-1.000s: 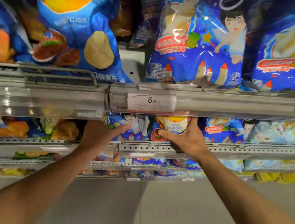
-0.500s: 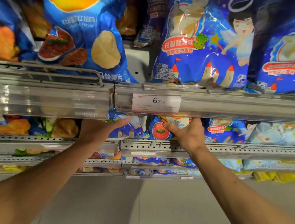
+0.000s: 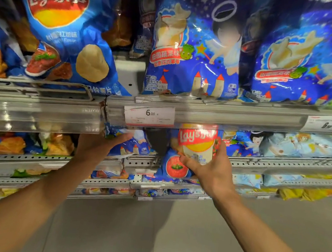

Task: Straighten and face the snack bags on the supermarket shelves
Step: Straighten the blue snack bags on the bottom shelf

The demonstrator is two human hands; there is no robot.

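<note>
The small blue shiny Lay's chip bag with the red tomato picture [image 3: 194,151] has come up and forward since a moment ago. Before, it sat low behind the white price tag that says 6.00 [image 3: 149,116]. Now its red and yellow logo shows just to the right of that tag and a bit below it.

The right hand [image 3: 211,173] holds this bag. The thumb [image 3: 189,163] presses on the front near the tomato, and the other fingers curl round the bag's right edge. So the bag sits between the thumb and the fingers, tipped a little.

The left hand [image 3: 96,146] is below and to the left of the price tag. Its fingers are mostly straight and lie flat on a blue bag with a castle picture [image 3: 134,145]. It pushes or steadies that bag and does not wrap round it.

The chip bag looks very light and puffy, full of air. The skin is thin, smooth and slippery, and it bends easily. The chips inside can break, so a soft squeeze is best. I think the sides or the flat top seam are good places to hold, not the fat middle.
</note>
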